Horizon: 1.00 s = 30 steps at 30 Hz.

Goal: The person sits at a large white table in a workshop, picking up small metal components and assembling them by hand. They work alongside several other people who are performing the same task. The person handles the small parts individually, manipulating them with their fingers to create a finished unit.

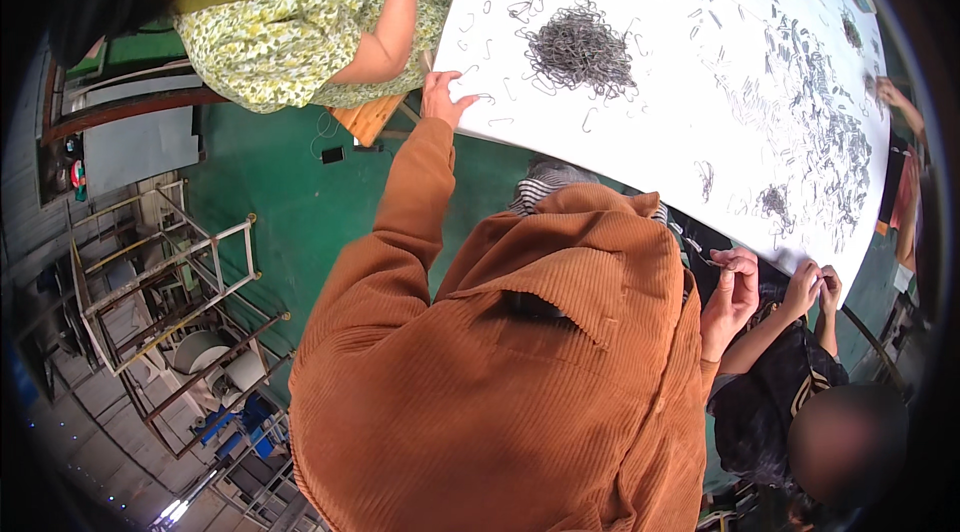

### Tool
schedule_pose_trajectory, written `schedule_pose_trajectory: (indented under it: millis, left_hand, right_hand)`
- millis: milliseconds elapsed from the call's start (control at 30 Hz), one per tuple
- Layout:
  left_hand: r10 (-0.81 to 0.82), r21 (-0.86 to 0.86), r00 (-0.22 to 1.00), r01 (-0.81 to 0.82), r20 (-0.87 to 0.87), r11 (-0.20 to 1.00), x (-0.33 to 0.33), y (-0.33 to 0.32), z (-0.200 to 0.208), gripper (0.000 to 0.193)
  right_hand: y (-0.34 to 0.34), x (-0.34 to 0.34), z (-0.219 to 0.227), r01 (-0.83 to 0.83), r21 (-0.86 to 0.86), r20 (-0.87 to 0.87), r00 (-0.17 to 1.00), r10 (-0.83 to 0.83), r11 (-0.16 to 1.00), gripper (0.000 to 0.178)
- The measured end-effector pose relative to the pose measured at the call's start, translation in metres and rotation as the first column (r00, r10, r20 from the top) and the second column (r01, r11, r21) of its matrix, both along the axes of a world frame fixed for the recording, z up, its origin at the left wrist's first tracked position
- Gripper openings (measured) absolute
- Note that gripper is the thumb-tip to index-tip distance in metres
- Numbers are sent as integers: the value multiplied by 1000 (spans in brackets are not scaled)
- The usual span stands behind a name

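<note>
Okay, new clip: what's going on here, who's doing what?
The wearer's left hand is at the edge of a white table, near loose bent wire pieces. Their right hand is raised just off the near edge, fingertips together; anything pinched there is too small to make out. A heap of dark wire pieces sits farther in. Co-workers are at the table too, one in black with hands together at the edge.

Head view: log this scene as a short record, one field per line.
Surface: white table
Main pile: dark bent-wire hooks, heaped, with loose ones scattered around
Left hand: at the table's near left corner, fingers spread
Right hand: just off the near edge, thumb and fingers close together; contents unclear
Left neighbour: person in green-patterned top
Right neighbour: person in dark clothing
Floor: green
</note>
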<state>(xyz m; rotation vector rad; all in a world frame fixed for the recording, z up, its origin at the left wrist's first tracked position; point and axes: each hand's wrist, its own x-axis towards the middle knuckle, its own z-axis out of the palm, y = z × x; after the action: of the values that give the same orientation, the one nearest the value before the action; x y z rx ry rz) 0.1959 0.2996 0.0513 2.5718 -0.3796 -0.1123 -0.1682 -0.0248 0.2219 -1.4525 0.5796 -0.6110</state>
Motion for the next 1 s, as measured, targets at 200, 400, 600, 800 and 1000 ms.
schedule_pose_trajectory:
  millis: [200,400,600,800,1000]
  left_hand:
    - [-110,-118,988,98,-104,988,19,-19,-12,16]
    - [-117,-144,993,110,-36,983,34,-30,-10,21]
    - [-43,-139,998,37,-42,990,29,-32,-11,33]
    - [-163,-89,984,156,-78,984,6,-33,6,50]
    - [-63,-179,998,62,5,982,-9,-32,3,31]
  right_hand:
    - [6,5,1,14,-5,0,1000,-14,1000,4]
    - [9,9,2,37,14,-10,999,-36,999,4]
    - [14,9,6,38,15,10,999,-38,999,4]
    - [24,13,9,61,5,0,998,-61,998,4]
    - [27,12,7,31,5,-11,999,-31,1000,5]
